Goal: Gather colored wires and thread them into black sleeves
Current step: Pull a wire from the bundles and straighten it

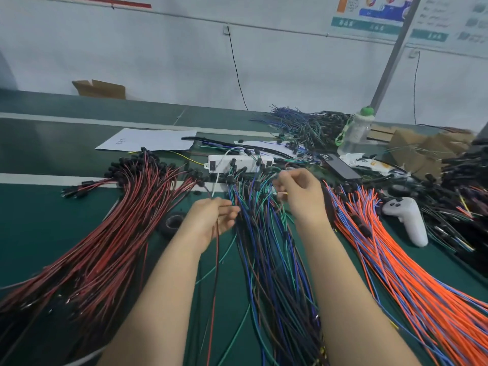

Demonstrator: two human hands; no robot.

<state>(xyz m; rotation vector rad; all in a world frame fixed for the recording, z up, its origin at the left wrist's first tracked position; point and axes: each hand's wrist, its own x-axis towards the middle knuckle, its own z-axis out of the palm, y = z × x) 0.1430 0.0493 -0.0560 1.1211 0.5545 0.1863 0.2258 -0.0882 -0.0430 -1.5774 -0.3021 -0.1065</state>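
Your left hand [211, 220] pinches a red wire [217, 249], your right hand [301, 194] a wire tip [284, 193]; tugging either may drag neighbours from the tangled blue-green pile [266, 260].

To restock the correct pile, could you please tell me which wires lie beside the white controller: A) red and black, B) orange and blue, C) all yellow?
B: the orange and blue wires run just beside the white controller, while the red and black wires lie on the far left.
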